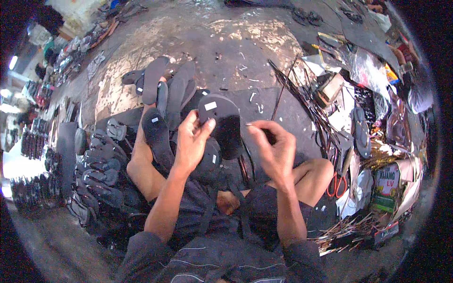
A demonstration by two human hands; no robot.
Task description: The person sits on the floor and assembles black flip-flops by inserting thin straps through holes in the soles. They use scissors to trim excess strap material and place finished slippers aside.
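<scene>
My left hand (189, 147) grips a black sandal sole (227, 126) by its left edge, thumb on top. A small white sticker shows near the sole's far end. Just right of the sole, apart from it, my right hand (276, 150) is closed in a pinch. Whatever its fingertips hold is too small to make out. More loose black soles (177, 92) lie beyond my left hand, some stacked and some with white stickers. Another stickered black sole (210, 158) lies under the held one, partly hidden.
Finished-looking black sandals (101, 162) are heaped left of my leg. Long thin dark strips (302, 101) spread across the floor at right. Scissors with orange handles (337, 185) lie by my right knee. Beyond are a grey sandal (361, 132), a cardboard box (330, 89) and plastic bags (368, 70).
</scene>
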